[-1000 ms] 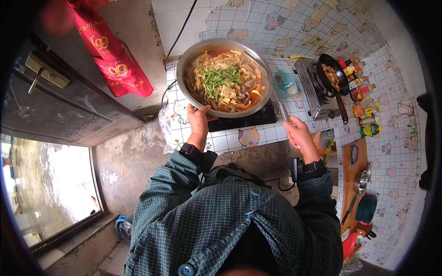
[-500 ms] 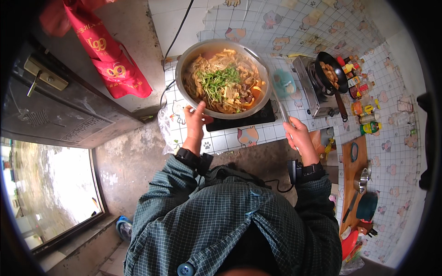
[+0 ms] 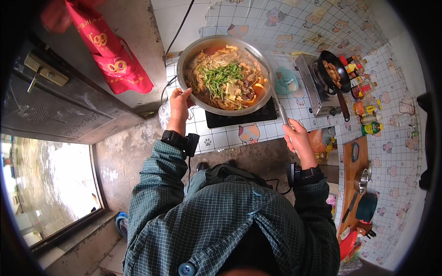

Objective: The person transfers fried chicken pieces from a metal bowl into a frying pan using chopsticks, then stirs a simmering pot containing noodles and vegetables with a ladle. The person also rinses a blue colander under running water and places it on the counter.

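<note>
A wide metal basin point(image 3: 183, 85) sits on a black induction cooktop point(image 3: 239, 120). It is full of a reddish stew point(image 3: 255, 94) with sliced meat and thin pale strands, topped by a heap of chopped green herbs point(image 3: 221, 76). My left hand point(image 3: 179, 105) grips the basin's rim at its near left, thumb on top. In my right hand point(image 3: 298, 138) is the handle of a long-handled metal cooking utensil point(image 3: 282, 110). It leans across the basin's right rim, and its head lies at the far right side of the basin, too unclear to name.
Right of the basin are a light-blue plastic container point(image 3: 285, 82) and a gas stove point(image 3: 311, 85) bearing a black frying pan point(image 3: 338, 69) with browned food. Beyond stand several seasoning bottles point(image 3: 368, 108). A wooden board point(image 3: 352, 179) holds a knife point(image 3: 351, 207) and a metal pot point(image 3: 362, 181).
My left hand has shifted left along the basin's rim and now grips it from the side. The right hand still holds the utensil, nearly in place.
</note>
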Action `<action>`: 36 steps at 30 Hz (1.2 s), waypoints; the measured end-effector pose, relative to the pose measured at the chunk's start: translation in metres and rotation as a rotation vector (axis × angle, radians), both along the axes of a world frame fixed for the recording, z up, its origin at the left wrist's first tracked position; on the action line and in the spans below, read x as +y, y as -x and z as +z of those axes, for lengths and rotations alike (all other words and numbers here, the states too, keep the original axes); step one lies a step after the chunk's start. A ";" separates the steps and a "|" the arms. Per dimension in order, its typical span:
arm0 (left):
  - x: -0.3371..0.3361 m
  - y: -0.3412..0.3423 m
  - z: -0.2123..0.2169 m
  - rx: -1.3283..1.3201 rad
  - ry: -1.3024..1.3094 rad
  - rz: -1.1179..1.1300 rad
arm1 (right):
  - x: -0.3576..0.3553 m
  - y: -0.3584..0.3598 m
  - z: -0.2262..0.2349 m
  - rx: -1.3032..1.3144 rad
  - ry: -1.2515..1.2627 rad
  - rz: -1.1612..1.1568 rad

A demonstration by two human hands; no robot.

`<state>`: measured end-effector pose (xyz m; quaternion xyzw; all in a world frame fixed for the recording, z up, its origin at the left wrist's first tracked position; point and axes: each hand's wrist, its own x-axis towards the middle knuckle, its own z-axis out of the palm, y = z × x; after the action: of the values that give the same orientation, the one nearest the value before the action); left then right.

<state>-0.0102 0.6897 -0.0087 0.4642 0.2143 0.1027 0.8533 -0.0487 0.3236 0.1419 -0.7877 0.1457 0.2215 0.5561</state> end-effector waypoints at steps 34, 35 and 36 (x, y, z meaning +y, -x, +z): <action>-0.002 -0.002 -0.002 -0.025 -0.031 0.056 | 0.039 -0.012 -0.037 0.156 -0.163 0.038; -0.003 -0.001 -0.001 -0.028 -0.036 0.058 | 0.042 -0.012 -0.038 0.169 -0.168 0.049; -0.004 -0.001 0.000 -0.028 -0.026 0.060 | 0.046 -0.012 -0.037 0.149 -0.189 0.088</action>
<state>-0.0091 0.6861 -0.0082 0.4672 0.2147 0.1376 0.8466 -0.0364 0.3693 0.1047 -0.7188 0.1305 0.3163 0.6052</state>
